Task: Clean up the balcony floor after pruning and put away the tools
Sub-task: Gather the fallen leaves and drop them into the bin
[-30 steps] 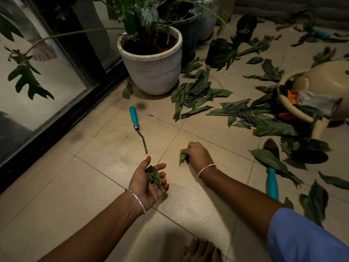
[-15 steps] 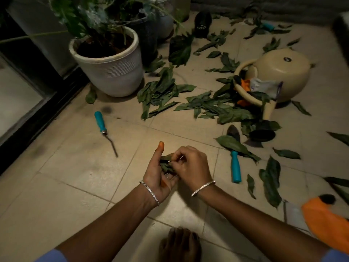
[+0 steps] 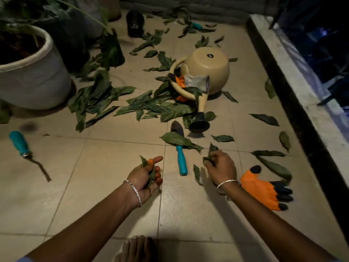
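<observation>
Away from my left hand (image 3: 146, 174), which cups gathered leaves (image 3: 144, 162), my right hand (image 3: 221, 165) now grips another leaf (image 3: 212, 149) right of centre; most cuttings (image 3: 151, 106), trowel (image 3: 181, 159) and glove (image 3: 264, 188) still litter the floor (image 3: 94, 186).

Dimly lit balcony, beige tiled floor (image 3: 105, 186) with thin grout lines, grey ribbed wall (image 3: 217, 8) at the far end, pale stone kerb (image 3: 302, 91) with black face along the right

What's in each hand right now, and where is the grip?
Left hand cups a bunch of leaf cuttings in its palm, fingers curled over them. Right hand pinches one leaf at its lower end.
</observation>
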`<state>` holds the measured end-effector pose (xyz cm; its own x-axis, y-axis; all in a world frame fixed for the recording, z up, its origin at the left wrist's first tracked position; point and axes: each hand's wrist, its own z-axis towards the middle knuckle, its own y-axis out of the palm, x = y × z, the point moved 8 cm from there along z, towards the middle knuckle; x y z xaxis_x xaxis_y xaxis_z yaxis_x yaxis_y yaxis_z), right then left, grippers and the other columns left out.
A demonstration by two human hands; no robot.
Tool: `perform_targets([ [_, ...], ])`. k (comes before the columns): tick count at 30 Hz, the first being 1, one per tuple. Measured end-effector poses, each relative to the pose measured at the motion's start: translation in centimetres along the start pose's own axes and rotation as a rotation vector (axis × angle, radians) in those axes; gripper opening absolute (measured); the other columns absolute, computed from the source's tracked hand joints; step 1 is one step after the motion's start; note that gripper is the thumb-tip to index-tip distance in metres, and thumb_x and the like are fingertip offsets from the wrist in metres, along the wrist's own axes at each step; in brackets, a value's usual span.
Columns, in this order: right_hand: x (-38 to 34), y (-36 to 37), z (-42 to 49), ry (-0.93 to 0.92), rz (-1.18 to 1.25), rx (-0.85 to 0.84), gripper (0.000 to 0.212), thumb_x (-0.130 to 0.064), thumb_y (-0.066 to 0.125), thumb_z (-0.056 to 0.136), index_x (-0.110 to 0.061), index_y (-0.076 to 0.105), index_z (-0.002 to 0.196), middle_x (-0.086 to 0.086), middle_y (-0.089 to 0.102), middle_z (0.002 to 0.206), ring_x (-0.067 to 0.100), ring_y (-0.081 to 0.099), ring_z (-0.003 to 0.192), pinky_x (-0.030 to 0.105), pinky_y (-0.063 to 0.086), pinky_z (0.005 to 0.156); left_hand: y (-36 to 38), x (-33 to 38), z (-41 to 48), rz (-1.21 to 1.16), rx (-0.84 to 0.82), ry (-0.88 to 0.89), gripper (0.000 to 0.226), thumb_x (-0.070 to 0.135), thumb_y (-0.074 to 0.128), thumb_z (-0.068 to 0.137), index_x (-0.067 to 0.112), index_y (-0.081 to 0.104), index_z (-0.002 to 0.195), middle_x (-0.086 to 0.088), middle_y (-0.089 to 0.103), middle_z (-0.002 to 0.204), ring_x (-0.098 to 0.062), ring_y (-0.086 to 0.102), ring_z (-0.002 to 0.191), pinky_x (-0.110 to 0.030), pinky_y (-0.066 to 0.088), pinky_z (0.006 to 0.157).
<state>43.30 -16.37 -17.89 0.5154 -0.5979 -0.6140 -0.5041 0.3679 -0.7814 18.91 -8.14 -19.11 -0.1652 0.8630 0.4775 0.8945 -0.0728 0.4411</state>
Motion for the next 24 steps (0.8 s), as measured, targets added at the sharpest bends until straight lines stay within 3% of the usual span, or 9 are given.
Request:
perform_targets([
  [3, 4.6, -0.7, 1.6, 0.102, -0.107, -0.034, 0.052, -0.03, 0.074, 0.083, -0.008, 0.056, 0.126, 0.017, 0.059, 0.12, 0.034, 0.056, 0.112, 0.034, 0.045, 0.09, 1.6, -0.6, 0.7, 0.121, -0.071, 0.022, 0.03, 0.02, 0.036, 0.106, 0.018, 0.062, 0.121, 0.002, 0.04, 0.059, -0.007, 0.028, 0.046, -0.019, 0.032, 0.038],
  [8, 5.0, 0.9, 3.1, 0.091, -0.197, -0.188, 0.101, -0.056, 0.079, 0.071, -0.009, 0.033, 0.147, 0.016, 0.042, 0.141, 0.035, 0.041, 0.128, 0.04, 0.038, 0.106, 3.1, -1.8, 1.4, 0.245, -0.128, 0.032, 0.03, 0.031, 0.044, 0.103, 0.022, 0.061, 0.127, 0.003, 0.033, 0.058, -0.009, 0.023, 0.047, -0.02, 0.025, 0.04],
  [10, 4.7, 1.5, 3.4, 0.09, -0.249, -0.207, 0.091, -0.056, 0.079, 0.071, -0.012, 0.039, 0.14, 0.015, 0.045, 0.133, 0.035, 0.045, 0.122, 0.04, 0.043, 0.098, 3.7, -2.2, 1.2, 0.266, -0.145, 0.019, 0.037, 0.043, 0.054, 0.094, 0.019, 0.065, 0.121, 0.003, 0.03, 0.06, -0.009, 0.022, 0.048, -0.021, 0.025, 0.042],
  [12, 4.4, 2.1, 3.5, 0.064, -0.235, -0.219, 0.064, -0.048, 0.077, 0.077, -0.013, 0.049, 0.122, 0.014, 0.055, 0.119, 0.034, 0.054, 0.109, 0.036, 0.047, 0.082, 4.1, -2.5, 1.1, 0.273, -0.151, 0.004, 0.047, 0.054, 0.058, 0.087, 0.017, 0.068, 0.115, 0.003, 0.03, 0.061, -0.009, 0.023, 0.048, -0.022, 0.024, 0.043],
  [15, 4.3, 2.2, 3.5, 0.025, -0.212, -0.228, 0.031, -0.036, 0.068, 0.089, -0.009, 0.057, 0.1, 0.013, 0.064, 0.097, 0.031, 0.06, 0.091, 0.03, 0.036, 0.063, 4.1, -2.8, 1.1, 0.246, -0.145, -0.03, 0.059, 0.066, 0.055, 0.083, 0.014, 0.07, 0.105, 0.001, 0.032, 0.061, -0.01, 0.024, 0.046, -0.021, 0.024, 0.043],
  [18, 4.6, 0.9, 3.1, 0.071, 0.036, -0.18, 0.009, -0.018, 0.062, 0.093, -0.01, 0.057, 0.094, 0.009, 0.064, 0.083, 0.023, 0.06, 0.077, 0.028, 0.04, 0.058, 3.7, -3.0, 1.3, 0.227, -0.126, -0.049, 0.059, 0.068, 0.054, 0.083, 0.012, 0.069, 0.097, 0.0, 0.036, 0.06, -0.01, 0.026, 0.045, -0.021, 0.025, 0.043],
  [19, 4.9, 0.5, 2.9, 0.127, 0.196, -0.158, 0.001, -0.011, 0.058, 0.094, -0.01, 0.057, 0.095, 0.008, 0.065, 0.081, 0.021, 0.061, 0.073, 0.027, 0.046, 0.059, 3.4, -3.0, 1.3, 0.238, -0.115, -0.052, 0.057, 0.066, 0.055, 0.083, 0.013, 0.068, 0.094, 0.0, 0.036, 0.061, -0.01, 0.027, 0.045, -0.021, 0.026, 0.043],
  [21, 6.0, -0.3, 2.6, 0.276, 0.425, -0.084, 0.011, -0.006, 0.052, 0.096, -0.013, 0.06, 0.096, 0.006, 0.068, 0.078, 0.024, 0.065, 0.076, 0.032, 0.053, 0.072, 3.0, -3.4, 1.4, 0.26, -0.102, -0.063, 0.051, 0.063, 0.059, 0.081, 0.014, 0.066, 0.09, 0.001, 0.038, 0.061, -0.01, 0.029, 0.045, -0.021, 0.028, 0.043],
  [24, 5.5, -0.6, 1.4, 0.394, 0.491, -0.013, 0.014, -0.015, 0.05, 0.098, -0.017, 0.063, 0.096, 0.007, 0.067, 0.087, 0.031, 0.064, 0.09, 0.041, 0.051, 0.084, 2.8, -4.1, 1.2, 0.26, -0.098, -0.085, 0.049, 0.062, 0.062, 0.08, 0.014, 0.065, 0.093, 0.001, 0.046, 0.059, -0.01, 0.034, 0.045, -0.021, 0.032, 0.045],
])
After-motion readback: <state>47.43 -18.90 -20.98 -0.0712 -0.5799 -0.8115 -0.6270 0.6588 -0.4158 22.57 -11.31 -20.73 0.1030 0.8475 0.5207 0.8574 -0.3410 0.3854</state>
